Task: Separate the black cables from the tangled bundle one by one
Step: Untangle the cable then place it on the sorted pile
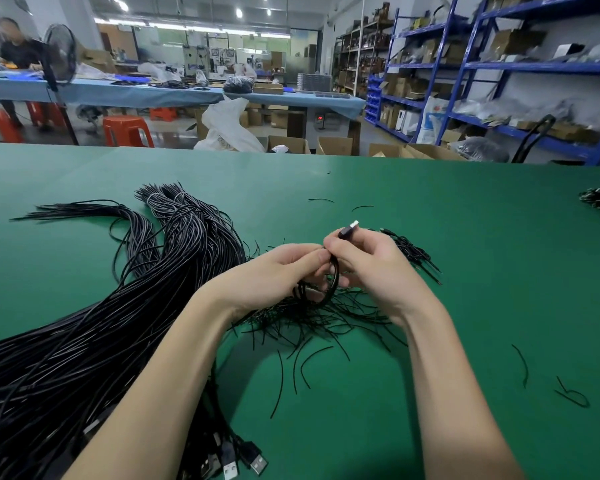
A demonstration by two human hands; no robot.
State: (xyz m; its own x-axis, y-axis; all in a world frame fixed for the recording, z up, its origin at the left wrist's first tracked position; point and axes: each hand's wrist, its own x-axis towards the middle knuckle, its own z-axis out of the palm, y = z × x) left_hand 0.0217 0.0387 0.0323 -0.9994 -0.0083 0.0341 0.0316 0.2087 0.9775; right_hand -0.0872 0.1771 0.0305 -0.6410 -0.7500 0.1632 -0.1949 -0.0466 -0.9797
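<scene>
My table (430, 237) is green. The big bundle of cables (84, 341) is black with shiny grey streaks. The plug (350, 229) I hold is black with a silver tip. Far off, the stools (127, 131) are orange and the shelves (482, 65) blue.
</scene>
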